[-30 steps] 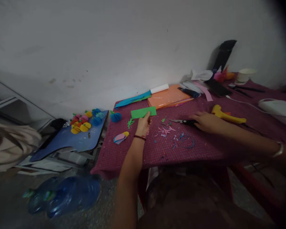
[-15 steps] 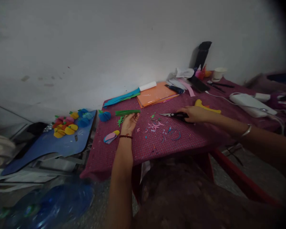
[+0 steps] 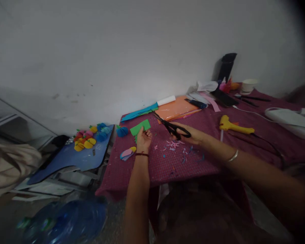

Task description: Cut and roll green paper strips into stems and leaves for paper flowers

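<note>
My left hand (image 3: pixel 144 139) pinches a green piece of paper (image 3: pixel 139 128) above the table, its flat face turned toward me. In my right hand (image 3: pixel 190 134) is a pair of black-handled scissors (image 3: pixel 171 127), raised off the cloth with the blades pointing up and left toward the paper. The blades are apart from the green paper. Small pink and blue paper scraps (image 3: pixel 174 145) lie between my hands. By my left wrist rests a stack of cut paper petals (image 3: pixel 127 154), pink on top with yellow at one end. A blue paper ball (image 3: pixel 122 131) sits at the table's left edge.
A yellow glue gun (image 3: pixel 235 127) with a cord lies to the right. Behind are orange sheets (image 3: pixel 178 108), blue strips (image 3: pixel 137 113), a phone (image 3: pixel 223 98) and a white cup (image 3: pixel 248 86). Colourful paper fruits (image 3: pixel 87 141) stand on a blue side table (image 3: pixel 83 159). Large water bottles (image 3: pixel 73 220) lie on the floor.
My right hand has lifted the scissors off the table and brought them left. The green paper has turned from nearly edge-on to face me. The camera view has shifted.
</note>
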Demonstrator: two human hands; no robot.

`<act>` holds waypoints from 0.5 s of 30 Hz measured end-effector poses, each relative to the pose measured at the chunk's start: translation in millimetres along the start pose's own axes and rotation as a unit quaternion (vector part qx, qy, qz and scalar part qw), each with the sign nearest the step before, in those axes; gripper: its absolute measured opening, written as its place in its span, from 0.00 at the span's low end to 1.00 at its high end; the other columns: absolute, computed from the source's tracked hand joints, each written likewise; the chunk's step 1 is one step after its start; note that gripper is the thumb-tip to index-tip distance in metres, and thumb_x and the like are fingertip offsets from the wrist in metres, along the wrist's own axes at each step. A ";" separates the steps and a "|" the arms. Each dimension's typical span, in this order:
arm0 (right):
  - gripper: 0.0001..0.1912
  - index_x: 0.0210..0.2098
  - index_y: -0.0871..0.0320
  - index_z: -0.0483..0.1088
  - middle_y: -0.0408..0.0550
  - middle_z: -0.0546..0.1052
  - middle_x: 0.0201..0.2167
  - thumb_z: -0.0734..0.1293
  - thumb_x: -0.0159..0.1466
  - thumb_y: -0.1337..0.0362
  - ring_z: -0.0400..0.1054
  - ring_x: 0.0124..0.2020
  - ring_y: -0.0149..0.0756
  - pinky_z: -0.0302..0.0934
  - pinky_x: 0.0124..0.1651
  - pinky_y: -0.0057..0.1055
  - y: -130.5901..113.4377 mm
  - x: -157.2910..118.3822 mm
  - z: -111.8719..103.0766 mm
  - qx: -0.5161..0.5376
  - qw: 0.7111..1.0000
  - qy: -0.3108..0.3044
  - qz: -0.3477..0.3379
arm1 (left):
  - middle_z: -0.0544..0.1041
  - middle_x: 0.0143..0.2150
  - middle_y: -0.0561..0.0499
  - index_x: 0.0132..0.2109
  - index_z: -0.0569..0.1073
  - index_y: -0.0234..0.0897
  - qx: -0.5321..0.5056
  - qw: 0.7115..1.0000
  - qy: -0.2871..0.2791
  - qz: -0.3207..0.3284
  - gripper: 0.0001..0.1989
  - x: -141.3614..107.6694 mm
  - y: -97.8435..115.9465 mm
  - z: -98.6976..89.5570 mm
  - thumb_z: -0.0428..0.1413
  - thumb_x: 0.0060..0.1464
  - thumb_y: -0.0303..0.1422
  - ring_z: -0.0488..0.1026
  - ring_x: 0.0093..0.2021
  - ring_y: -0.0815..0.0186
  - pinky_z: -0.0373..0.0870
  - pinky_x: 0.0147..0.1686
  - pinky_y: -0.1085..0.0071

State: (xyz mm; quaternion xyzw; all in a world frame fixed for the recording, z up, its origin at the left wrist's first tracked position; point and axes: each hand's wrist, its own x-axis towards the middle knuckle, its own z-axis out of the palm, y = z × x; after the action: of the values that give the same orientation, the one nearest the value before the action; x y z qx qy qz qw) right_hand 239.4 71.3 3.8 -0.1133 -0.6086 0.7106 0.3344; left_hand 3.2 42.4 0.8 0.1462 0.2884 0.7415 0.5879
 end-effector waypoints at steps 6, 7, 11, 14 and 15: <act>0.27 0.49 0.59 0.66 0.48 0.78 0.35 0.70 0.57 0.49 0.72 0.32 0.33 0.66 0.48 0.39 26.3 4.7 4.9 0.192 0.974 -0.081 0.088 | 0.60 0.23 0.54 0.27 0.61 0.36 -0.013 1.000 -0.003 0.011 0.14 0.2 7.2 -4.6 0.47 0.62 0.33 0.56 0.20 0.75 0.53 0.20 0.76; 0.28 0.49 0.59 0.66 0.48 0.78 0.35 0.70 0.57 0.48 0.72 0.32 0.33 0.65 0.50 0.41 27.3 1.4 3.4 0.204 0.969 -0.094 0.102 | 0.61 0.23 0.54 0.28 0.62 0.36 -0.013 1.000 -0.001 0.016 0.12 0.5 7.6 -5.6 0.47 0.61 0.31 0.57 0.21 0.74 0.54 0.21 0.76; 0.28 0.51 0.59 0.65 0.49 0.78 0.37 0.70 0.58 0.50 0.74 0.34 0.35 0.64 0.53 0.42 29.9 -8.8 0.4 0.197 0.962 -0.129 0.140 | 0.63 0.24 0.54 0.29 0.63 0.36 -0.011 0.999 0.008 0.029 0.10 0.7 8.5 -6.7 0.48 0.60 0.26 0.61 0.24 0.74 0.57 0.24 0.75; 0.28 0.53 0.60 0.64 0.50 0.78 0.37 0.69 0.59 0.50 0.75 0.36 0.36 0.65 0.52 0.41 32.2 -9.7 1.8 0.188 0.965 -0.129 0.128 | 0.61 0.23 0.54 0.28 0.62 0.36 -0.015 0.999 0.013 0.030 0.12 0.9 9.3 -6.0 0.47 0.61 0.27 0.60 0.23 0.74 0.56 0.23 0.76; 0.29 0.54 0.59 0.64 0.50 0.78 0.37 0.69 0.59 0.50 0.75 0.36 0.36 0.65 0.52 0.42 32.8 -9.5 2.6 0.189 0.966 -0.128 0.123 | 0.60 0.22 0.54 0.28 0.62 0.36 -0.018 0.999 0.015 0.028 0.12 1.2 9.5 -6.0 0.46 0.62 0.28 0.58 0.22 0.74 0.56 0.22 0.77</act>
State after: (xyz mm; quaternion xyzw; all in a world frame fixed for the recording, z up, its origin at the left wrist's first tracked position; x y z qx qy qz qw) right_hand 234.0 62.3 -28.8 -0.0303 -0.4820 0.8571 0.1790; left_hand -8.0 40.7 1.6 0.1324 0.2797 0.7646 0.5654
